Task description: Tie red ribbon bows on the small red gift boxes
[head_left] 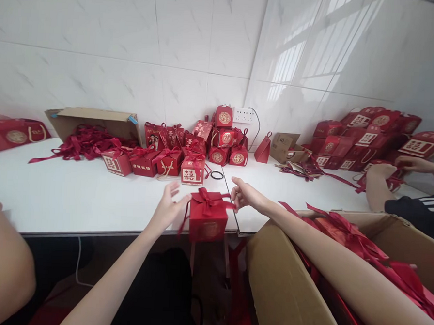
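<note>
Head cam: you're prob. tidying the bow [206, 201] on the red box [208, 224], L hand [166, 207] fingers spread, R hand [247, 194] curled, pinch unclear; next move needs box steadied.

Pretty bright up top, with a barred window reflection [289, 62] glaring off the shiny wall [118, 31], upper right. Under the counter [73, 198] it's super dark. Edges look stretched wide-angle style, and the front red box [207, 220] is kinda smeary.

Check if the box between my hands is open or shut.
Shut: the red box has a ribbon bow tied over its top; no opening shows.
</note>
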`<state>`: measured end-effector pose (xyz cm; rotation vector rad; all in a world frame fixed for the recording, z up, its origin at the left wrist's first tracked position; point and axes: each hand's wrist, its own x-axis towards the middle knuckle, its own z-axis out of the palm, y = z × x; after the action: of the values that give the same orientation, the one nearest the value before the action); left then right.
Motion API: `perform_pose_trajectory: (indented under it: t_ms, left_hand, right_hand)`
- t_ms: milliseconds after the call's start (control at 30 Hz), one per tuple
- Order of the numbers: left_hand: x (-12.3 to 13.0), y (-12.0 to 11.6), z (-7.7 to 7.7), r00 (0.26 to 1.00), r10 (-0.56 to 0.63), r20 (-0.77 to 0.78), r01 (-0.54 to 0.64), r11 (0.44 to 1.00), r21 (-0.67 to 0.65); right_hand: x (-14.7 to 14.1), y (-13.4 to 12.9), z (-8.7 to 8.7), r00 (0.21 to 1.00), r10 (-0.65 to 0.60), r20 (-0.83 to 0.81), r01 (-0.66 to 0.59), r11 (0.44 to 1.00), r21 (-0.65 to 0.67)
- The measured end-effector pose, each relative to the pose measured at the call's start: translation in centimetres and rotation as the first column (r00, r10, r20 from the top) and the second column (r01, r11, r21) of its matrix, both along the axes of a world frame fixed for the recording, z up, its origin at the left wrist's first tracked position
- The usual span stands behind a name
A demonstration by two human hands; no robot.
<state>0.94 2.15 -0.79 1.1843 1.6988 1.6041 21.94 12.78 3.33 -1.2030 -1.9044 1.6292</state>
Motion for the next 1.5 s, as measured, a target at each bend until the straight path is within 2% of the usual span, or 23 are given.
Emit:
perform_pose_trajectory:
  t_ms: [67,100,167,267,367,500,633,700,833,900,1000,1067,1267,1400,1500]
  left_hand:
    - [-0.6,-0.2,-0.1,0.984,0.178,0.001,-0.178,0.98,0.09]
    - [-0.6,-0.5,-0.1,0.981,0.192,-0.008,-0.19,0.974,0.124]
    - [0.0,-1.3,0.1,0.994,0.074,-0.081,-0.063,0.989,0.137]
    - [1.7,-2.3,0.6,0.954,-0.182,-0.238,0.192,0.981,0.016]
    - [3.2,-2.0,0.8,0.919,-0.288,-0.268,0.278,0.958,-0.075]
    - [3.7,0.2,0.7,0.906,-0.374,-0.197,0.369,0.927,-0.061]
    - [2.9,2.7,0.8,0.938,-0.337,-0.076,0.337,0.941,-0.016]
    - [2.5,3.3,1.0,0.955,-0.291,-0.051,0.291,0.957,0.006]
    - [2.2,2.3,1.1,0.999,-0.003,-0.045,0.007,0.995,0.102]
    - [2.3,1.0,0.9,0.996,0.081,-0.026,-0.078,0.994,0.076]
    - [2.5,-0.9,0.4,1.0,-0.008,-0.014,0.007,0.998,-0.068]
    - [2.7,-1.9,0.4,0.997,-0.072,-0.001,0.072,0.991,-0.116]
    - [3.6,-3.9,0.7,0.991,-0.128,-0.049,0.127,0.992,-0.021]
    - [4.4,-5.2,0.6,0.976,-0.082,-0.2,0.077,0.997,-0.031]
    - [4.9,-5.3,0.7,0.973,-0.031,-0.227,0.029,0.999,-0.012]
  right_hand:
    - [-0.1,0.0,0.1,0.997,-0.073,0.009,0.073,0.997,0.021]
    - [-0.1,0.0,0.1,0.994,-0.106,0.005,0.106,0.994,0.035]
    - [-0.2,-0.1,0.2,0.992,-0.123,-0.016,0.123,0.992,0.041]
    - [-0.3,-0.7,0.4,0.997,-0.051,-0.063,0.054,0.998,0.041]
    - [-0.5,-1.6,0.5,0.99,0.132,-0.053,-0.128,0.99,0.067]
    - [-0.2,-2.3,0.5,0.937,0.343,0.066,-0.349,0.93,0.116]
    - [0.4,-2.0,0.3,0.896,0.423,0.137,-0.444,0.863,0.242]
    - [0.4,-1.9,0.2,0.885,0.404,0.231,-0.463,0.817,0.343]
    - [0.0,-2.3,0.2,0.891,0.326,0.315,-0.443,0.774,0.453]
    - [-0.2,-2.5,0.2,0.896,0.313,0.316,-0.435,0.763,0.478]
    - [-0.3,-2.5,0.2,0.895,0.306,0.323,-0.436,0.751,0.496]
    - [-0.2,-2.4,0.0,0.896,0.308,0.32,-0.438,0.738,0.513]
    - [-0.1,-2.3,-0.7,0.908,0.321,0.271,-0.42,0.682,0.599]
    - [-0.2,-2.6,-0.8,0.908,0.335,0.251,-0.414,0.628,0.659]
    - [-0.3,-2.8,-0.7,0.904,0.337,0.263,-0.416,0.553,0.722]
